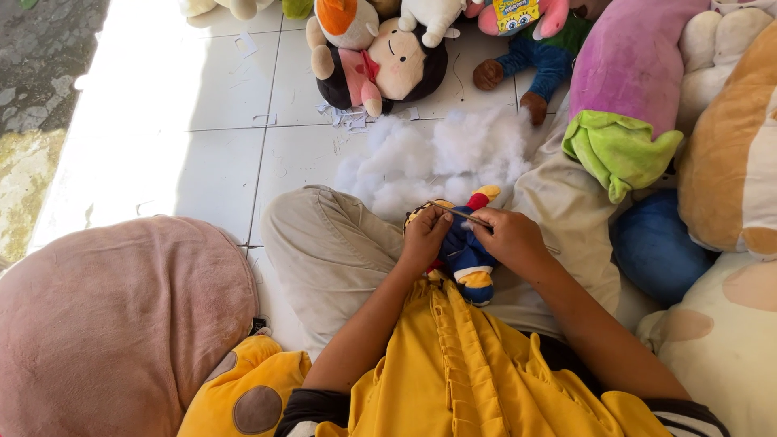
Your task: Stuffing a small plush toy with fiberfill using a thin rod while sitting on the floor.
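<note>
Fingers of the left hand (424, 236) and right hand (510, 239) close around a small blue, yellow and red plush doll (468, 249) on the lap, the right pinching a thin stick-like tool (465, 215) across its top. The doll's long axis runs away from the body, slightly rightward, toward loose white stuffing (441, 158) on the white tiled floor (202, 121). Beige trousers (332, 251) lie beneath; stuffed toys surround.

a floor of large white glazed tiles with grey grout lines (202, 121) lies in hard sunlight at upper left, shaded elsewhere, and meets a strip of rough, mossy grey concrete ground (36, 97) along its left edge.
</note>
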